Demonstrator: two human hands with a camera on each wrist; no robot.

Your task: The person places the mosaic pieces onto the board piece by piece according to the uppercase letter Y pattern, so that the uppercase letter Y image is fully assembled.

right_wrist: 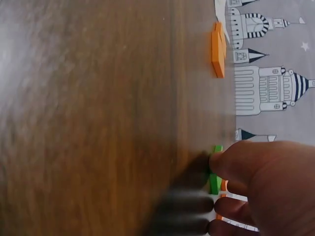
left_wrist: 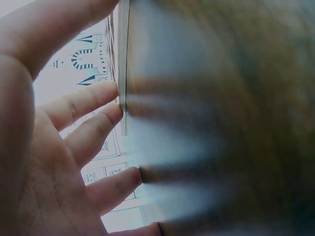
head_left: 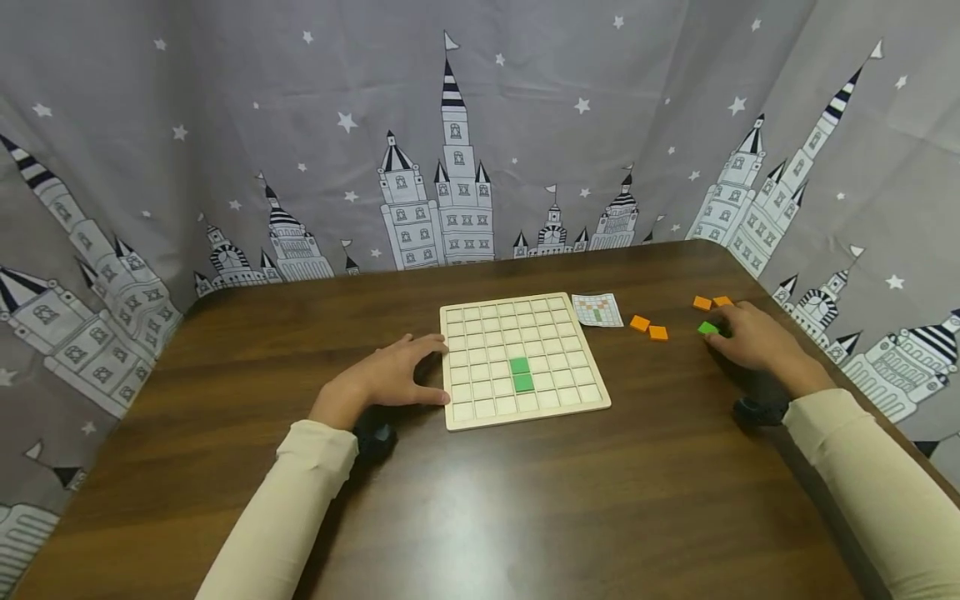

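Note:
A pale wooden grid board [head_left: 480,421] lies on the table, with two green square tiles [head_left: 521,375] set one above the other in its cells. My left hand [head_left: 390,375] rests at the board's left side, its fingers spread and thumb touching the edge; in the left wrist view the fingertips [left_wrist: 114,110] meet the table and the board's rim [left_wrist: 124,64]. Far to the right, my right hand [head_left: 750,337] pinches a loose green tile [head_left: 707,328] at the tabletop. The right wrist view shows the thumb against that green tile [right_wrist: 215,172], other fingers partly hidden behind it.
Beside the board's upper right corner lies a small printed pattern card [head_left: 597,310]. Two orange tiles [head_left: 648,328] sit between card and right hand, and two more orange tiles [head_left: 711,302] lie just beyond that hand. A grey castle-print curtain [head_left: 337,125] hangs behind the table.

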